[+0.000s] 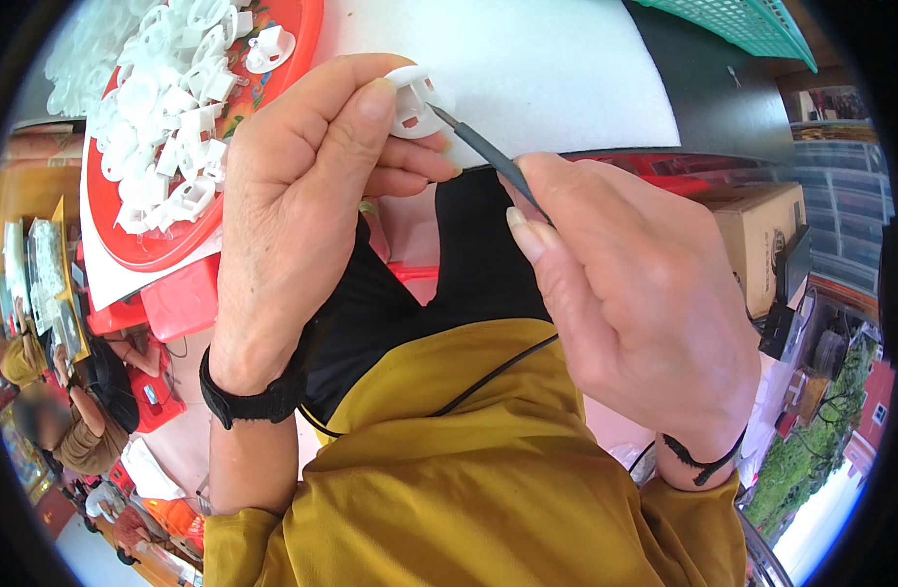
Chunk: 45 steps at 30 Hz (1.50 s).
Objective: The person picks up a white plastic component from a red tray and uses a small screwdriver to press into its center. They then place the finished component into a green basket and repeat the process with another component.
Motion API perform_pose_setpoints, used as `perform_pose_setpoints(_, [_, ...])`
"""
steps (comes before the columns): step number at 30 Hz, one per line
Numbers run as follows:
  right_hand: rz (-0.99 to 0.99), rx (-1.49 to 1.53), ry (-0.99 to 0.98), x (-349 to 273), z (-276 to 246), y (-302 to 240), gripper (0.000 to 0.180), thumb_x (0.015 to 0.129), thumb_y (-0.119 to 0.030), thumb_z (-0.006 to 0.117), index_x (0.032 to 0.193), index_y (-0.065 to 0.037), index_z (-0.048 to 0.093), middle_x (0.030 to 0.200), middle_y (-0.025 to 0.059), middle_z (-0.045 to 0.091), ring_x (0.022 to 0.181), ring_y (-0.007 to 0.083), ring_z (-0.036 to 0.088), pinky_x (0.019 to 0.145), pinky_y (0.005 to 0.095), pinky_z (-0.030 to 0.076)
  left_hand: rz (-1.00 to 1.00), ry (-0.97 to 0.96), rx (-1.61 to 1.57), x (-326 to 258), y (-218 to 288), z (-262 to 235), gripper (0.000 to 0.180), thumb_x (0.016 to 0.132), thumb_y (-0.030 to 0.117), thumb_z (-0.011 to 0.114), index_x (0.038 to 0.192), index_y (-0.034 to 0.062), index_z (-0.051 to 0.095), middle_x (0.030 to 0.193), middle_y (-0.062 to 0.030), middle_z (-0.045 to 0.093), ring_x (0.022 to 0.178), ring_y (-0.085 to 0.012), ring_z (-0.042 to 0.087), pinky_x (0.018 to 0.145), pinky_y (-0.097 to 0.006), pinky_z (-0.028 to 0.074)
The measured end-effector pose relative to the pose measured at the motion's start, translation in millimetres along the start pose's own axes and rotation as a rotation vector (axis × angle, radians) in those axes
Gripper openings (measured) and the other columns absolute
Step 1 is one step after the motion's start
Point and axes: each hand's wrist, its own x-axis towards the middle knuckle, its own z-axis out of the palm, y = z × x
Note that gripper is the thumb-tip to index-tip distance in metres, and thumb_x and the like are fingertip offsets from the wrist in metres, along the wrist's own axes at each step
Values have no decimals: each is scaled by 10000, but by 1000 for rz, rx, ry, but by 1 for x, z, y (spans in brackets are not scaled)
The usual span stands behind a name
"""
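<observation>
My left hand (312, 166) pinches a small round white plastic part (411, 125) between thumb and fingertips, above the near edge of the white sheet. The part has rectangular openings and raised walls. My right hand (644, 284) grips a slim dark grey tool (490, 153) with a narrow pointed tip. That tip reaches into the white part or touches it; whether it cuts, I cannot tell. To the left of my left hand lies a red tray (150, 256) heaped with similar white plastic parts (180, 122).
A white sheet (566, 68) covers part of the dark table (733, 108). At the far right sits a green plastic basket (752, 24). A cardboard box (762, 235) stands at the right. Other people (82, 421) sit at the far left, beside red stools (160, 386).
</observation>
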Motion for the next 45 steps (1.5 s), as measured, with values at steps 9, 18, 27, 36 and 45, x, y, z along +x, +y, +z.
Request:
perform_pose_setpoints(9, [7, -53, -49, 3, 1, -4, 222, 813, -1, 609, 1018, 60, 548, 712, 158, 519, 621, 338, 531, 539, 393, 410, 7, 4, 44, -1, 1, 1, 293, 987, 216, 488, 1147, 4, 613, 877, -64, 678, 756, -106, 659, 668, -188, 507])
perform_pose_setpoints(18, [11, -195, -118, 7, 3, -8, 224, 793, -17, 617, 989, 30, 520, 720, 145, 519, 653, 347, 541, 544, 418, 420, 19, 12, 55, -2, 0, 1, 304, 976, 207, 511, 1162, -14, 604, 895, -76, 675, 766, -117, 662, 674, -198, 514])
perform_pose_setpoints(27, [-19, -74, 7, 5, 11, 1, 195, 820, -25, 603, 991, 37, 533, 715, 163, 530, 651, 364, 539, 550, 412, 420, 18, 17, 39, -3, 0, 0, 303, 974, 200, 513, 1167, -18, 598, 913, -94, 681, 781, -131, 671, 683, -200, 524])
perform_pose_setpoints(36, [-4, 101, 75, -8, -3, -4, 206, 844, 6, 576, 1039, 73, 581, 750, 156, 572, 572, 281, 538, 530, 335, 412, 1, -6, -26, -3, 5, -1, 292, 969, 196, 518, 1159, -12, 595, 928, -94, 687, 783, -128, 672, 679, -197, 521])
perform_pose_setpoints(45, [-41, -26, -13, 11, 3, -3, 192, 826, 2, 591, 1009, 54, 560, 736, 161, 550, 605, 343, 537, 519, 381, 409, -6, 10, -31, -3, 2, 0, 261, 957, 176, 539, 1133, -4, 608, 924, -71, 676, 804, -119, 668, 693, -200, 518])
